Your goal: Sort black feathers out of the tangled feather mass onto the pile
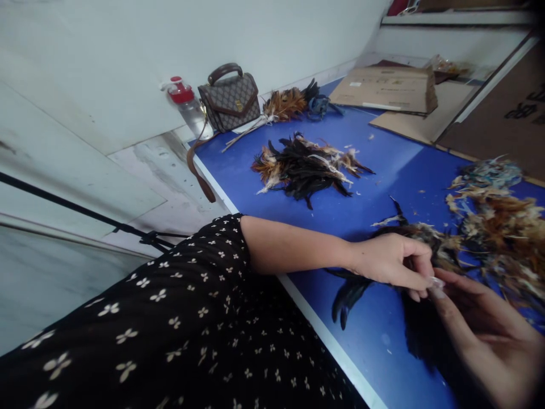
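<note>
My left hand reaches over the blue table with its thumb and fingers pinched together. My right hand, partly smeared by motion, meets it fingertip to fingertip, its thumb and a finger pinching. Between both sets of fingertips is a small whitish piece; its exact kind is hard to make out. Black feathers lie under and beside my left wrist, and more dark feathers show below the hands. Brownish feathers lie just beyond my left hand.
On the blue table rests a pile of black and brown feathers. A larger loose heap of brown feathers lies at right. Along the wall stand a bottle, a handbag and feather bundles. Flattened cardboard lies behind.
</note>
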`<action>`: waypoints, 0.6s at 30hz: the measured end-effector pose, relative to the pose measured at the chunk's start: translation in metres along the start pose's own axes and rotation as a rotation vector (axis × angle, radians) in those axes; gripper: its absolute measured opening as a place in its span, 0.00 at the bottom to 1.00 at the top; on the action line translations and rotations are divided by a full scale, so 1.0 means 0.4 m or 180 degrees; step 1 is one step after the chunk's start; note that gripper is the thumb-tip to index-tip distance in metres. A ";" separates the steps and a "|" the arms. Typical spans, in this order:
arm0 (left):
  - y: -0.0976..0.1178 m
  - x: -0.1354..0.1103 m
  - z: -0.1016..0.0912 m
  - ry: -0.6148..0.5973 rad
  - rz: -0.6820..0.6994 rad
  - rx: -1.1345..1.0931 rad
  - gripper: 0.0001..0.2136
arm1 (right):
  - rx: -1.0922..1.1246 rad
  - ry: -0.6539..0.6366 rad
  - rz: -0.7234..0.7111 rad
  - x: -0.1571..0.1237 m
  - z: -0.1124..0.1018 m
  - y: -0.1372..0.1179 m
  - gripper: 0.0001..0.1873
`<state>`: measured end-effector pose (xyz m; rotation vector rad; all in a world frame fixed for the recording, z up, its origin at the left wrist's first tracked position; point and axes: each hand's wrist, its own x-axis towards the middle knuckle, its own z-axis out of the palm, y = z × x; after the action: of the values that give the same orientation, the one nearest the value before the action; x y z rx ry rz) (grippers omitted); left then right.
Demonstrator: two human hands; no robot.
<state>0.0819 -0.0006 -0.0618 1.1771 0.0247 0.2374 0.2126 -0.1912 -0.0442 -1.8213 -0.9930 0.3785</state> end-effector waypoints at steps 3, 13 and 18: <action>-0.011 -0.002 0.007 0.0011 0.0132 0.0142 0.19 | 0.0000 0.0087 0.0009 0.006 0.004 0.005 0.31; 0.010 -0.021 0.040 0.0440 0.1106 0.0768 0.09 | 0.0092 0.0170 0.0162 0.008 0.000 0.019 0.30; 0.030 -0.027 0.043 0.0331 0.1199 0.1059 0.08 | 0.0247 -0.0079 0.0544 0.014 -0.018 0.029 0.34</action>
<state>0.0717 -0.0143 -0.0454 1.4960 -0.0698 0.6458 0.2260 -0.1935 -0.0498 -1.8401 -0.8303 0.5378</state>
